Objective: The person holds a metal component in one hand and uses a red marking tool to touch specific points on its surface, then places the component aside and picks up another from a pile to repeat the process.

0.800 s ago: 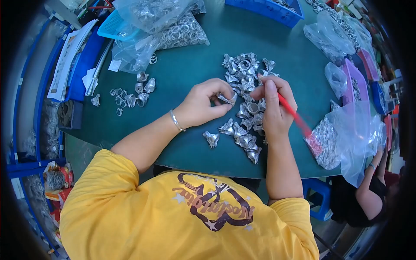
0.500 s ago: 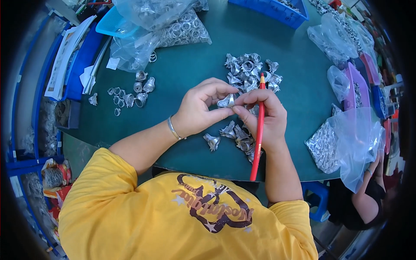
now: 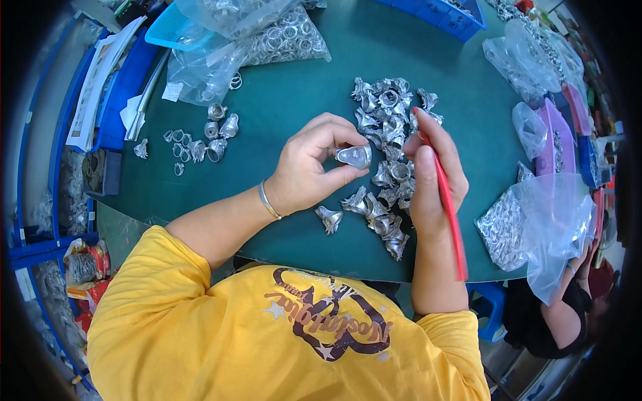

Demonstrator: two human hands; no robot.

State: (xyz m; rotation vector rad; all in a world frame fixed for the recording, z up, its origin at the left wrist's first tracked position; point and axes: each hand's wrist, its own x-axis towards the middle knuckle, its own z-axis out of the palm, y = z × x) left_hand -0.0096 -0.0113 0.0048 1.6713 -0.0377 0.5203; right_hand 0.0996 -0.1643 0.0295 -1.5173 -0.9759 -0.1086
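My left hand (image 3: 309, 164) pinches a silver-coloured metal ring (image 3: 354, 157) between thumb and fingers, its smooth, wide oval side turned up. To its right, my right hand (image 3: 438, 184) is closed around a red pencil (image 3: 452, 224), which slants down along the palm toward the table's front edge. A heap of similar cast metal rings (image 3: 386, 100) lies just beyond and between the hands. Nearer to me sit more rings (image 3: 378, 217) in a loose cluster, with one lone ring (image 3: 328, 218) at their left.
Small rings (image 3: 186, 148) lie scattered at the left of the green table (image 3: 281, 97). Behind them is a clear bag of rings (image 3: 287, 40). A blue tray (image 3: 445, 17) stands at the back. Bags (image 3: 501, 227) and a purple tray (image 3: 554, 134) line the right, near another person (image 3: 558, 321).
My right hand has drawn away from the ring to the right, and the pencil has tilted the other way. The ring stays in my left hand, its smooth side now facing up.
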